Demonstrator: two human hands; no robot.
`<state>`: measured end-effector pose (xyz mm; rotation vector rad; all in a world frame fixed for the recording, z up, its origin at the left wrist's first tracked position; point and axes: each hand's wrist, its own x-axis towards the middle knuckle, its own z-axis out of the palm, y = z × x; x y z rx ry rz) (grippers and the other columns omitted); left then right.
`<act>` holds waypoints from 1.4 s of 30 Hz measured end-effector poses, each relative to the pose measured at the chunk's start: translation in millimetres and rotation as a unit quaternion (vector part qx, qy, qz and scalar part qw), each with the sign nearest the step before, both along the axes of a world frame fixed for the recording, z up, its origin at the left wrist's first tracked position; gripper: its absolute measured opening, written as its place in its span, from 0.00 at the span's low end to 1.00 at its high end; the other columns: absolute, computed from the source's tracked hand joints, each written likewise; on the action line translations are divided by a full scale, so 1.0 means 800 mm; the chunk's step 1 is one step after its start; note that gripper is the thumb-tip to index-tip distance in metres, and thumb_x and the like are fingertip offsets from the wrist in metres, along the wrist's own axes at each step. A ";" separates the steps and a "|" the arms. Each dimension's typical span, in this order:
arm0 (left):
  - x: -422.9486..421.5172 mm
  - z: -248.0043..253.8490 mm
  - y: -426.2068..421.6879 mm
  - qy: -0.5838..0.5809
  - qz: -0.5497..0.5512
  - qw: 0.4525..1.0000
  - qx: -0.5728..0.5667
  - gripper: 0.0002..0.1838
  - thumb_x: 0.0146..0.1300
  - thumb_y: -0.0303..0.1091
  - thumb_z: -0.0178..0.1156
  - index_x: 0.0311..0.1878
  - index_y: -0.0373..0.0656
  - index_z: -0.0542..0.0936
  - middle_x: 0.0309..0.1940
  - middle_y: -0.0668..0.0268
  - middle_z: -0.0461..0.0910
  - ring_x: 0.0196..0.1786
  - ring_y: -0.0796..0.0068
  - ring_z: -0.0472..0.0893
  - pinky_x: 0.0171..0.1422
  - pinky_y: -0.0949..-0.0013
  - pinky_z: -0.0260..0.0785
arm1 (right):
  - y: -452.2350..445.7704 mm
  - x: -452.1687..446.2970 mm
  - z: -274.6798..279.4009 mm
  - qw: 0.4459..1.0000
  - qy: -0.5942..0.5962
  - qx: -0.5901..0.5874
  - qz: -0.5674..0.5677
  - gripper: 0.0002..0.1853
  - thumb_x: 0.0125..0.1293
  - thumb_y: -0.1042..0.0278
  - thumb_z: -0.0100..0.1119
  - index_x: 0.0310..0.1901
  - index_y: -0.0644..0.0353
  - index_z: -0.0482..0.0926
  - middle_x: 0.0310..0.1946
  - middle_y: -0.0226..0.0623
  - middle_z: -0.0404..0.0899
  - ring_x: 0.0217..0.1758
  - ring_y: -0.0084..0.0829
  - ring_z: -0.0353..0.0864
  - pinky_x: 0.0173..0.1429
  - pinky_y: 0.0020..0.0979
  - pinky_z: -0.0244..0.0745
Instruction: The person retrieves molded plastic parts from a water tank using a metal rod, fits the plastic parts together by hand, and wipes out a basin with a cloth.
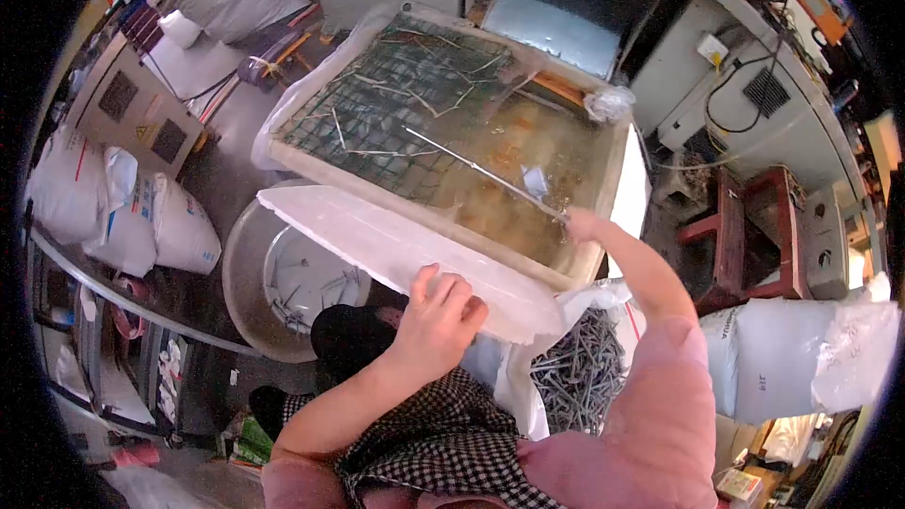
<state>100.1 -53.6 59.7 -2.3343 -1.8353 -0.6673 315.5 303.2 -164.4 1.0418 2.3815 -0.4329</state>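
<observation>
A rectangular basin [377, 190] of cloudy water lies in front of me, with a dark green mesh [377, 85] over its left part and thin pale strips on the mesh. My right hand [584, 226] is closed round the near end of a thin metal rod [485, 172], which reaches left across the water. A small pale piece [535, 181] is in the water beside the rod. My left hand [443, 314] is by the near edge of a long white board [415, 250], its fingers bent and somewhat apart; nothing shows in them.
A round tub [247, 297] with a few metallic pieces stands at the left. An open white bag holds many grey sticks [580, 372] at my right. Full sacks [184, 226] stand far left, another sack [778, 358] far right, near a red frame [726, 236].
</observation>
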 end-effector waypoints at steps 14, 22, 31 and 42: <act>0.008 -0.001 0.000 -0.023 -0.020 0.998 0.048 0.04 0.51 0.28 0.52 0.28 0.40 0.75 0.30 0.62 0.66 0.41 0.63 0.71 0.61 0.49 0.54 | -0.134 0.245 0.394 0.935 0.047 0.244 -0.254 0.13 0.60 0.55 0.58 0.46 0.44 0.83 0.39 0.44 0.82 0.42 0.45 0.81 0.47 0.42 0.74; 0.006 -0.006 -0.001 -0.023 -0.014 0.998 0.050 0.04 0.50 0.28 0.53 0.29 0.41 0.75 0.29 0.63 0.65 0.40 0.64 0.71 0.61 0.49 0.53 | -0.128 0.246 0.309 0.951 0.024 0.165 -0.259 0.13 0.59 0.57 0.59 0.45 0.47 0.82 0.41 0.45 0.81 0.44 0.46 0.80 0.50 0.41 0.75; -0.007 -0.018 0.005 -0.032 0.005 0.997 0.068 0.06 0.45 0.26 0.58 0.30 0.44 0.77 0.28 0.67 0.64 0.38 0.69 0.71 0.61 0.50 0.53 | -0.061 0.196 0.193 0.969 0.136 0.087 -0.186 0.14 0.59 0.62 0.59 0.45 0.57 0.81 0.37 0.50 0.82 0.42 0.42 0.82 0.47 0.35 0.75; -0.029 -0.020 0.008 -0.027 -0.006 0.999 0.017 0.07 0.50 0.30 0.55 0.34 0.43 0.77 0.33 0.64 0.67 0.44 0.67 0.72 0.61 0.46 0.53 | 0.023 -0.010 0.037 0.985 0.116 0.050 -0.113 0.15 0.61 0.53 0.57 0.44 0.52 0.83 0.36 0.47 0.82 0.42 0.42 0.82 0.49 0.35 0.75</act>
